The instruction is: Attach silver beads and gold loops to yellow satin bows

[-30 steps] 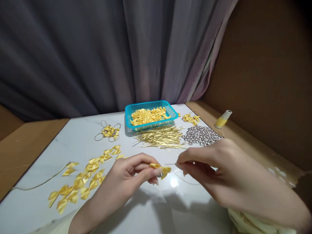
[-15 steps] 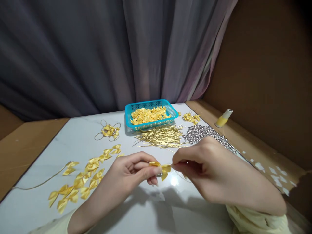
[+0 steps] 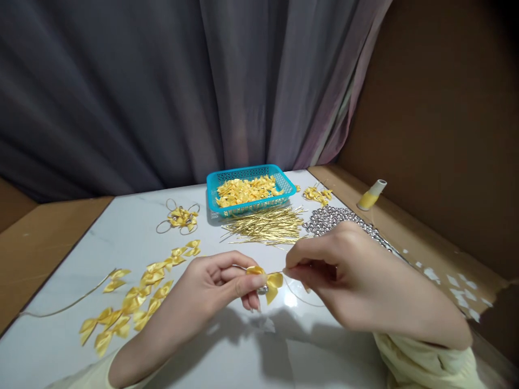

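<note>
1. As the person's left grip (image 3: 217,286) pinched a yellow bow (image 3: 274,282) between thumb and fingers above the white counter (image 3: 101,232), a silver bead (image 3: 263,289) showed at the bow's lower edge, near the thumb tip.
2. Thumb and forefinger together, the right grip (image 3: 336,275) clasped a thin needle-like piece (image 3: 279,272) that reached toward the bow; a fine thread (image 3: 300,298) curved below the fingertips.
3. Beyond both grips, gold wires (image 3: 267,226) lay heaped before a blue basket (image 3: 287,190) of yellow pieces (image 3: 247,190).
4. Loose metallic beads (image 3: 336,220) spread to the right of the wires, near a yellow-and-white bottle (image 3: 371,195) on a brown surface.
5. Scattered bows (image 3: 152,274) covered part of the counter's left side, nearer the person than a looped ornament (image 3: 182,219).
6. Gray curtains (image 3: 162,81) hung behind.
</note>
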`<state>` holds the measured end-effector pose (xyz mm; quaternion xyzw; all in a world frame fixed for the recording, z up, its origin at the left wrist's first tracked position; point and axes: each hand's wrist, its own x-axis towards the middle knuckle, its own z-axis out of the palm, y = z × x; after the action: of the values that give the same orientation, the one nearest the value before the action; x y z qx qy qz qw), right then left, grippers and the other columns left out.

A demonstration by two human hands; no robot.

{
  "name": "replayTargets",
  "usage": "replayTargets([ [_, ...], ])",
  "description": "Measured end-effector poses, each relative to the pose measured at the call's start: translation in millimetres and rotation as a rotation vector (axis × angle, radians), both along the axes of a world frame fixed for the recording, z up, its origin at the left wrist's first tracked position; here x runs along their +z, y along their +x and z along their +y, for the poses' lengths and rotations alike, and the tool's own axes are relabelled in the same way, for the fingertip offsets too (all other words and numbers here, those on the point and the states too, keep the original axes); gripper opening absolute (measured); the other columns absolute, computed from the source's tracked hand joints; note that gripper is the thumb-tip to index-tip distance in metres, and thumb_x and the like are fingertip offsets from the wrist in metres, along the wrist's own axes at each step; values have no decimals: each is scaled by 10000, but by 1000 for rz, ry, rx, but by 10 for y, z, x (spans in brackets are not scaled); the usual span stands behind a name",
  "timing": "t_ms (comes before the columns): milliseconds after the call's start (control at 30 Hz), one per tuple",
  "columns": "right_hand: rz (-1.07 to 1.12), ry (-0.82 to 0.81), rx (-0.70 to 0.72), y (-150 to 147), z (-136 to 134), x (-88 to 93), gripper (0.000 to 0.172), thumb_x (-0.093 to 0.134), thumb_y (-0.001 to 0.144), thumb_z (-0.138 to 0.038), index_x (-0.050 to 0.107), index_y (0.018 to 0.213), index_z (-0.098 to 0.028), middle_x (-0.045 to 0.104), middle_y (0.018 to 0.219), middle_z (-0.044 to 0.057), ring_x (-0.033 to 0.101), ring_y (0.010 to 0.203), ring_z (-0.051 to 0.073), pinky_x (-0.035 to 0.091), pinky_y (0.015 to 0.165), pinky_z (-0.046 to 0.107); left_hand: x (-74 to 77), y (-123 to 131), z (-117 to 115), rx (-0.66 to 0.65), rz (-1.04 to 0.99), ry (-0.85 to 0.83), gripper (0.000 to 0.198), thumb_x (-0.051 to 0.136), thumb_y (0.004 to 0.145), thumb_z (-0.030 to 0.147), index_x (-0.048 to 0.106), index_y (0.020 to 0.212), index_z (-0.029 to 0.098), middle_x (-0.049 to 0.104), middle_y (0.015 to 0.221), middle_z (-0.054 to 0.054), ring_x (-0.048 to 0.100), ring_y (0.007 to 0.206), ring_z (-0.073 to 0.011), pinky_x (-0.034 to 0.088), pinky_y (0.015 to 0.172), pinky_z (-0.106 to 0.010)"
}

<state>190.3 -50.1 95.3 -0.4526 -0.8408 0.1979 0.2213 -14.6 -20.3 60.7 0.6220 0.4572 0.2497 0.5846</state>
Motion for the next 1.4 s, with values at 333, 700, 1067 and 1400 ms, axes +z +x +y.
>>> replayTargets([
  [333, -1, -16, 22, -4, 4, 6, 203, 423, 535, 26, 473, 576, -167, 246, 488, -67, 179, 471, 77, 173, 424, 211, -20, -14, -11, 0, 8, 4, 150, 659, 759, 327, 656, 747, 177, 684, 575, 30, 621, 565, -92, 471, 576, -151],
  [700, 6, 3, 20, -13, 26, -7, 215, 444, 566, 33, 519, 602, -165, 273, 485, -69, 193, 464, 70, 185, 419, 207, -11, -2, 2, 5, -26, 13, 130, 657, 764, 296, 666, 736, 170, 679, 570, 32, 614, 553, -78, 470, 560, -133],
  [1067, 344, 171, -190, 128, -38, 178, 142, 589, 771, -116, 640, 648, -167, 603, 546, -3, 499, 441, 86, 367, 391, 189, -19, -6, 1, 24, 3, 19, 132, 667, 751, 289, 668, 720, 161, 683, 573, 21, 618, 556, -86, 473, 559, -142],
  [1400, 569, 475, -559, 261, -55, 161, 42, 641, 788, -204, 645, 747, -198, 628, 636, 23, 507, 461, 98, 298, 333, 210, -29, -3, 5, -39, -20, -30, 136, 644, 778, 277, 656, 723, 154, 682, 572, 25, 604, 554, -71, 464, 571, -125],
])
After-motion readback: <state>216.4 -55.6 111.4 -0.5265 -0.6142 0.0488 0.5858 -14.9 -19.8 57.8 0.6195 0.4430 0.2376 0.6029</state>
